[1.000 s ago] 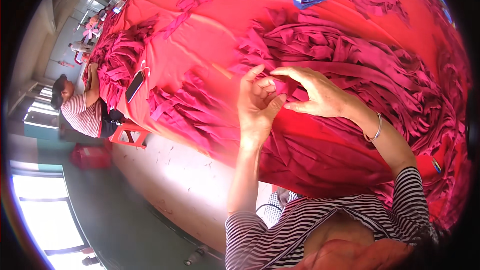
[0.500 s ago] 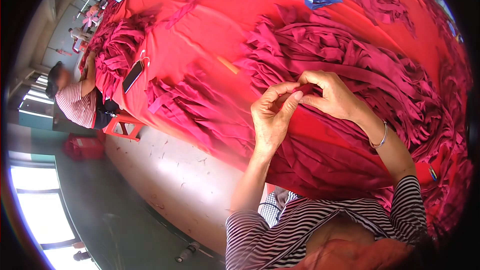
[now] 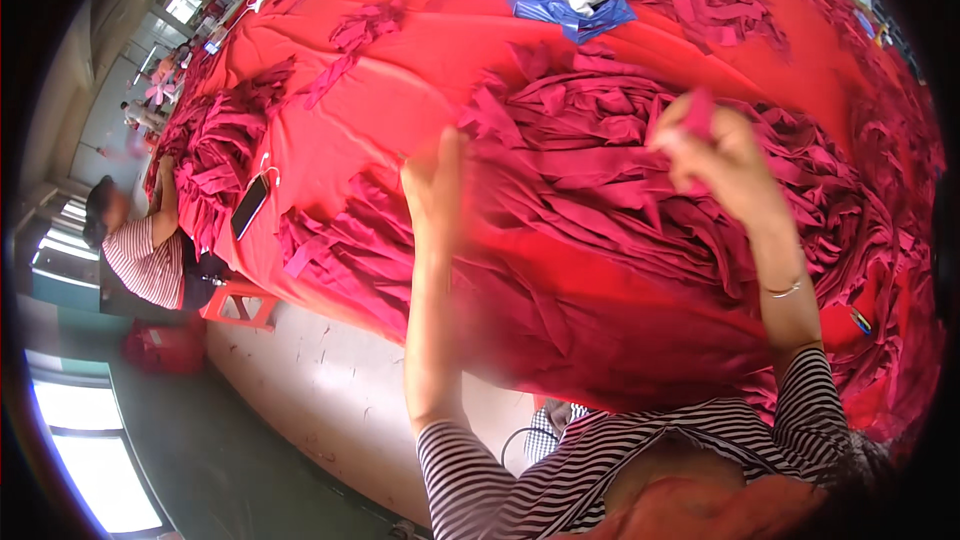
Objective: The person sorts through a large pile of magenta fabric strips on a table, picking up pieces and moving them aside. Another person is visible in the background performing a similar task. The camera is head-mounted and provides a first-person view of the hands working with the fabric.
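phone (image 3: 250, 205) left of fabric pile (image 3: 640, 180)

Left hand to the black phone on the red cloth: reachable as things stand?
Probably not without leaning. The left hand is raised and empty over the strip pile, and the phone lies well off to its left near the table edge. Only flat red cloth lies between, so nothing blocks the way.

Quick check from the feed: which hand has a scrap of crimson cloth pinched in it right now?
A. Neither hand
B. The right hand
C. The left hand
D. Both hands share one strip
B: the right hand is raised with a small crimson scrap in its fingers, while the left hand is apart from it, open and blurred.
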`<state>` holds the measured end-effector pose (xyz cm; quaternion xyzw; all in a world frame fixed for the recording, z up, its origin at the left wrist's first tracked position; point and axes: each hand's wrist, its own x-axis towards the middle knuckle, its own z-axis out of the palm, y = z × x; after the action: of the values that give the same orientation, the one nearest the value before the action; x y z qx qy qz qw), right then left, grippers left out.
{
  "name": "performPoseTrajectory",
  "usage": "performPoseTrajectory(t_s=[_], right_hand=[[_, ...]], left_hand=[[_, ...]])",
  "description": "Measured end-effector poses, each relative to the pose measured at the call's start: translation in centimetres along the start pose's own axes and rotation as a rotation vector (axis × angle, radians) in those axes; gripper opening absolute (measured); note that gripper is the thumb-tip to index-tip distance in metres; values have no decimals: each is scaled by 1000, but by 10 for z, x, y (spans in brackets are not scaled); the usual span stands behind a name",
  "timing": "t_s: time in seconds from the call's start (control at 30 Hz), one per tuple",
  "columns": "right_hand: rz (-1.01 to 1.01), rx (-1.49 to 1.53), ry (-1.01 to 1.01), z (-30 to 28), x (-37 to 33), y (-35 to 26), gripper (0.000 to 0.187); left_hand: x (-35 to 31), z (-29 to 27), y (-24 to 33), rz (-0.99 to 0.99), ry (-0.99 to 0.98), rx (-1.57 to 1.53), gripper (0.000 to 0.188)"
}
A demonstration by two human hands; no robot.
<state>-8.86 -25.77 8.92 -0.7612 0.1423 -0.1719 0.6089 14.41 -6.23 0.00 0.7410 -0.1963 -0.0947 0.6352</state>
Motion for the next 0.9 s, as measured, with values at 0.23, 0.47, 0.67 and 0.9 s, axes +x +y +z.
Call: performPoseTrajectory(t_s=[0.23,0.47,0.67,0.9], right_hand=[[-528,339,461,-63,-19,-75,24],[134,360,8,-42,-5,9,22],[346,576,-214,-9,2,97,26],[235,563,-250,5,-1,82,35]], left_hand=[[73,51,10,266,-23,516,39],[-28,61,22,104,-352,-446,12],[-88,95,-2,-193,-695,-439,28],[-93,93,-9,-234,-665,-373,31]])
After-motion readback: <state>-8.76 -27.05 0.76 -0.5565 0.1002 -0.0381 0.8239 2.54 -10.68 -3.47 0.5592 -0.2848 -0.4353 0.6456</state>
